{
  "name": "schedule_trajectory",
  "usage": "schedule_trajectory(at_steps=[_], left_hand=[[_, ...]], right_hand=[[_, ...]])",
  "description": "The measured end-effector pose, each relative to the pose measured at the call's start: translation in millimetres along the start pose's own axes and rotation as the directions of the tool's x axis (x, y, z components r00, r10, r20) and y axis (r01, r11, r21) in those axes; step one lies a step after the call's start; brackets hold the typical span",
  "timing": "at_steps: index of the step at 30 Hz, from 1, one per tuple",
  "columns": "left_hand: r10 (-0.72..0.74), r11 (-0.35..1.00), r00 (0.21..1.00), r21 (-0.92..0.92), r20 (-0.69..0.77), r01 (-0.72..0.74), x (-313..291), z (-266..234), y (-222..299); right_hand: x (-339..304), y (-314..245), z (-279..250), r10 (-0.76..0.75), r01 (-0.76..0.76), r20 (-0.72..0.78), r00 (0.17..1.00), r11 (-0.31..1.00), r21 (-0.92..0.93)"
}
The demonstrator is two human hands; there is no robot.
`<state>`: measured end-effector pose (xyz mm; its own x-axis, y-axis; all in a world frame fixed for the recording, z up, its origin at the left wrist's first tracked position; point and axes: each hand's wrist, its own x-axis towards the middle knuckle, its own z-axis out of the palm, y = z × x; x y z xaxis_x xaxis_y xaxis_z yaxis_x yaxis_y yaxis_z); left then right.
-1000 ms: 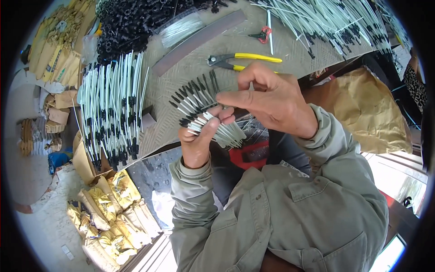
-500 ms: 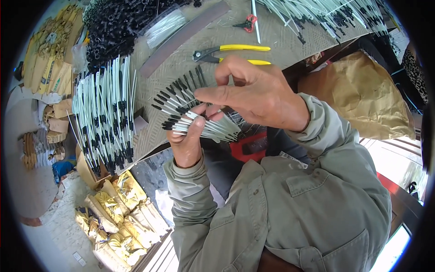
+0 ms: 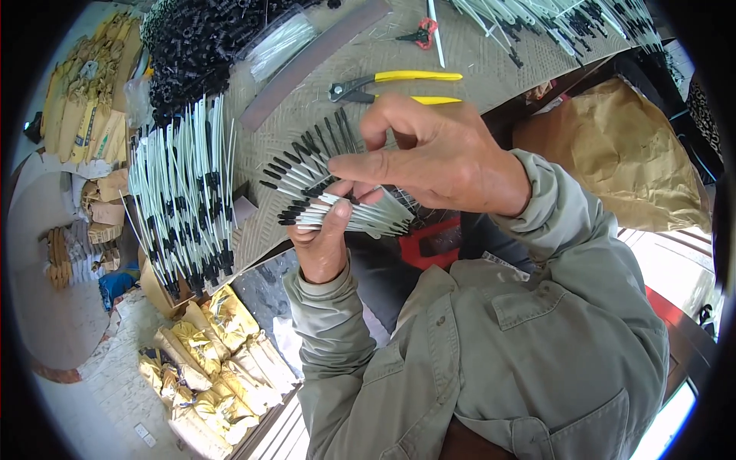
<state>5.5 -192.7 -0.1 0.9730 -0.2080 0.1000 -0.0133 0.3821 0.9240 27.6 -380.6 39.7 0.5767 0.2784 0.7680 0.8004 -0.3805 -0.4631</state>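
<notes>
A bundle of thin white rods with black tips [image 3: 383, 213] is spread like a fan in front of my chest. My left hand [image 3: 323, 249] is closed around the lower part of the fan, its thumb lying across the white shafts. Above it, my right hand [image 3: 445, 157] reaches over with bent fingers, its thumb tip pressed on the upper rods. The right index finger arches away from that thumb, and the other right fingers are partly hidden. Beyond the right hand, cutting pliers with yellow handles [image 3: 414, 76] lie on the table.
Left on the table [image 3: 349, 54] stand more black-tipped white rods [image 3: 180, 192] and a heap of small black parts [image 3: 195, 57]. Red-handled scissors [image 3: 425, 34] and a long dark strip [image 3: 307, 69] lie farther back. A brown paper sheet [image 3: 613, 161] is at right, wrapped packages [image 3: 215, 368] at lower left.
The whole view has shifted slightly, so everything sits a little farther right. Both hands keep nearly the same pose on the fanned rods.
</notes>
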Motion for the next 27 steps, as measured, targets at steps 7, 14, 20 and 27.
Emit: schedule_trajectory(at_steps=[7,14,20,27], left_hand=[[0.044,0.998,0.999,0.039,-0.027,-0.043,-3,-6,-2],[0.087,0.993,0.994,0.086,-0.065,-0.081,-8,-18,-8],[0.023,1.0,1.0,-0.012,-0.013,-0.023,-2,-2,2],[0.08,0.994,0.996,0.074,-0.036,-0.078,-7,-16,-7]], right_hand=[[12,1,-9,-0.161,0.182,0.109,0.981,0.957,-0.227],[11,-14,-7,-0.21,0.211,0.049,0.977,0.892,-0.398],[-3,-2,5,-0.03,0.03,0.002,1.0,0.988,-0.152],[3,-12,3,-0.104,0.114,0.053,0.993,0.957,-0.266]])
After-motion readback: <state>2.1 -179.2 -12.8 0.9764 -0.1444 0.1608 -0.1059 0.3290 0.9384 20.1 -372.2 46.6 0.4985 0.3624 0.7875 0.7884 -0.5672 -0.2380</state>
